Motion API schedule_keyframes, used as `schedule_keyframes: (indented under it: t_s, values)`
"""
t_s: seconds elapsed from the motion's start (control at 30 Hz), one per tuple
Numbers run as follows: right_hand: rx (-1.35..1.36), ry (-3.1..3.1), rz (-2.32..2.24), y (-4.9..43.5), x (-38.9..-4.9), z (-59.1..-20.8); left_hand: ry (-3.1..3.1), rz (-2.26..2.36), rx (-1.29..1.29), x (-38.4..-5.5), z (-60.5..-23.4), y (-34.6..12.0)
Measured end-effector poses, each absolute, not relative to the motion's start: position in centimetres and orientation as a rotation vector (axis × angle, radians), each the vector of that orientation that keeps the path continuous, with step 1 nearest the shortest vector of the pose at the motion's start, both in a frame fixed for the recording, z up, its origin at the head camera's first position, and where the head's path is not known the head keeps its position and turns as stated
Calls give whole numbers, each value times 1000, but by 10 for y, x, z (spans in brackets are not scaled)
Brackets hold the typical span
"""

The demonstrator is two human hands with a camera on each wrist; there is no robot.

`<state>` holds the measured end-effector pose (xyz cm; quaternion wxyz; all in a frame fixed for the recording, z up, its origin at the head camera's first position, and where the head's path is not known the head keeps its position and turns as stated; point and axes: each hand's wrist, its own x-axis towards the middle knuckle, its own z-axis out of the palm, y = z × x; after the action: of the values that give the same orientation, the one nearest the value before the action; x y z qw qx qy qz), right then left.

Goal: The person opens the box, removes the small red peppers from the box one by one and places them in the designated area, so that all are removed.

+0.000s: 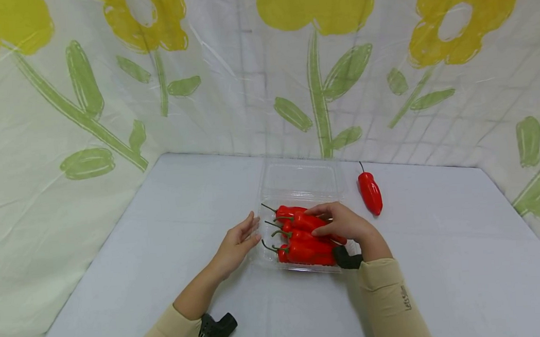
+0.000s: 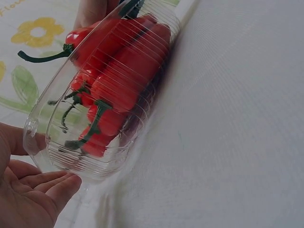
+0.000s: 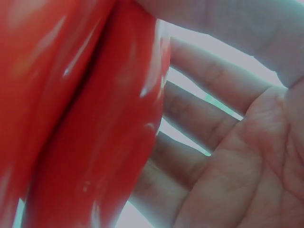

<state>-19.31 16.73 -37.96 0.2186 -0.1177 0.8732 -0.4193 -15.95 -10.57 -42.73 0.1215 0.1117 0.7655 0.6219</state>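
In the head view, several red peppers (image 1: 309, 251) with green stems lie side by side in a clear plastic clamshell box (image 1: 268, 259). My right hand (image 1: 345, 223) reaches over the box from the right and holds an upper red pepper (image 1: 307, 221) between thumb and fingers. Up close in the right wrist view, the fingers (image 3: 199, 104) lie along the glossy pepper (image 3: 114, 109). At the box's left end, my left hand (image 1: 235, 245) has its fingers extended. The left wrist view shows its fingertips (image 2: 71, 183) right at the box's ribbed end (image 2: 90, 166).
The box's lid (image 1: 300, 178) lies folded back toward the wall. One more red pepper (image 1: 370, 193) rests on the white table (image 1: 442, 251), right of the box. Behind the table hangs a white sheet with yellow flowers (image 1: 316, 6).
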Motion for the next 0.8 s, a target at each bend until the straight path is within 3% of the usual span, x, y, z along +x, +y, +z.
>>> schedule_keyframes:
  t_s: [0.8]
  values:
    - [-516, 2448, -1227, 166, -190, -379, 2242, 1812, 356, -159, -428, -107]
